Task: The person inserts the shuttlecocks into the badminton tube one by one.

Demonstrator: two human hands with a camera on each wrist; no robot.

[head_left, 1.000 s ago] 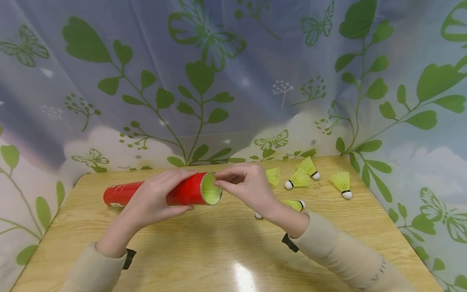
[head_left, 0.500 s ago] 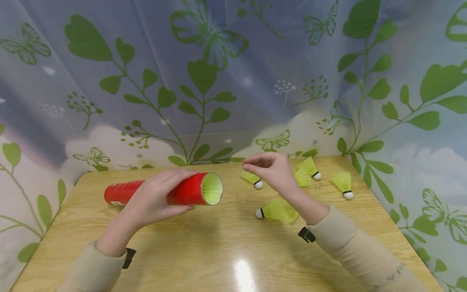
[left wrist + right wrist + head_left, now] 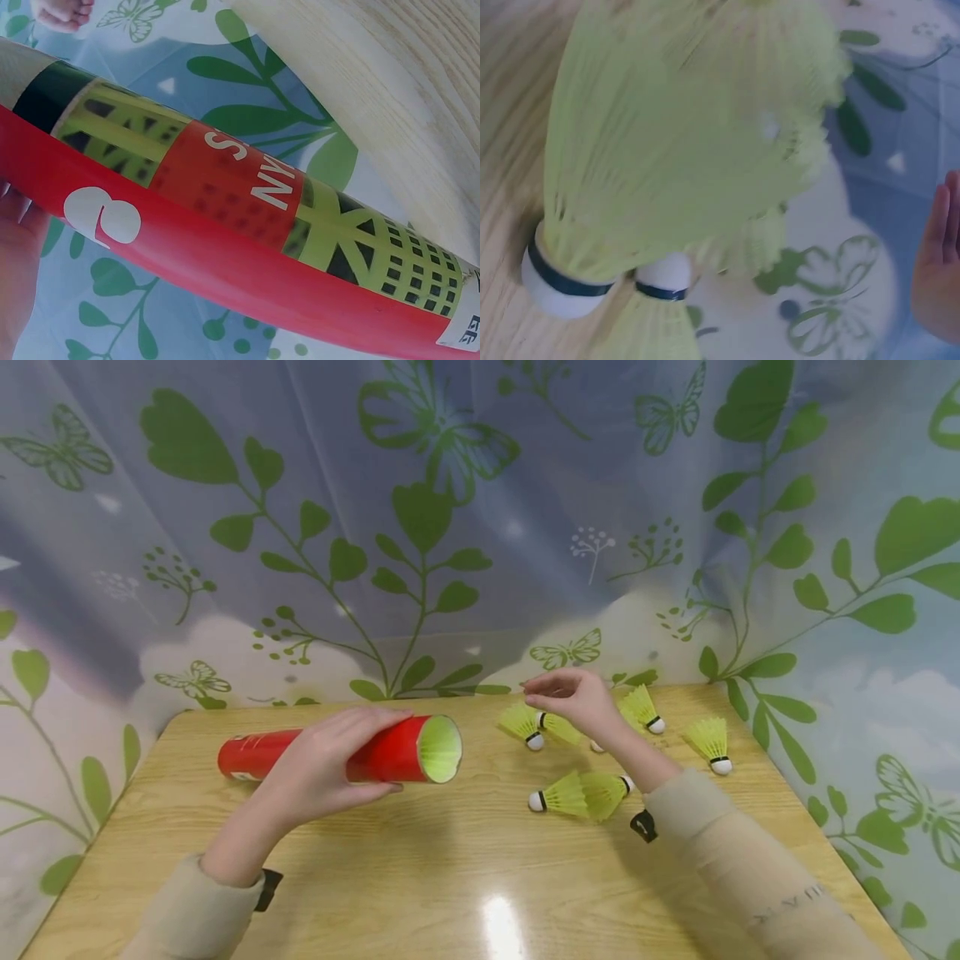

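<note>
My left hand [image 3: 318, 768] grips a red shuttlecock tube [image 3: 393, 752] from above, thumb on the near side. The tube lies sideways with its uncapped end facing right, and yellow skirt shows inside. Through its clear window a yellow shuttlecock [image 3: 120, 135] appears in the left wrist view. My right hand [image 3: 588, 706] is over the back shuttlecocks, fingers loosely extended and holding nothing. Just below its fingertips are one yellow shuttlecock [image 3: 519, 721] and another shuttlecock [image 3: 561, 728]. A large blurred shuttlecock skirt [image 3: 682, 150] fills much of the right wrist view.
Nearer the front, a shuttlecock [image 3: 566, 795] and a second shuttlecock [image 3: 604, 795] meet skirt to skirt. Further right lie a shuttlecock [image 3: 640, 706] and a lone shuttlecock [image 3: 708, 742]. A patterned curtain [image 3: 465, 568] borders the wooden table [image 3: 420, 877].
My right hand has left the tube's mouth and moved right, over the shuttlecocks, its fingers spreading from a pinch. The left hand and the tube stay nearly where they were.
</note>
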